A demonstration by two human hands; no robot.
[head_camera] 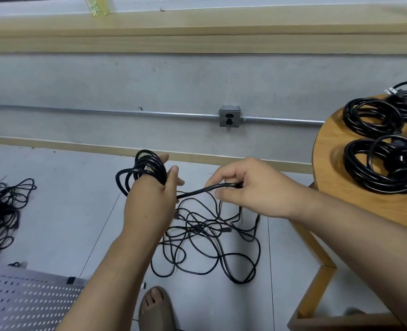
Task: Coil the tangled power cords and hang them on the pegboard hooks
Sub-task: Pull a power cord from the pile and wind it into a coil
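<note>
Below the socket point(230, 116) and a little left, the left hand point(150, 199) carries the coil point(147, 168): several black loops are wound round it, and its fingers look fairly straight and poke through. Straight below the socket, the right hand point(252, 187) pinches the cord point(202, 190), which runs taut across to the coil. Lower again below the socket, the tangle point(209, 240) that the cord feeds from lies on the floor

The step in hand, I judge, is laying the next loop. To do it well, let the cord slip through the right hand's pinch so kinks smooth out before they reach the coil. Match each loop to those already there, with a slight twist so it lies flat. Lift slack gently, since a hard pull would likely tighten knots in the tangle

Right of the socket, finished coils point(369, 118) sit on the worktop point(329, 144). The pegboard point(26, 297) lies far down-left of the socket, so this cord is not yet hung
</note>
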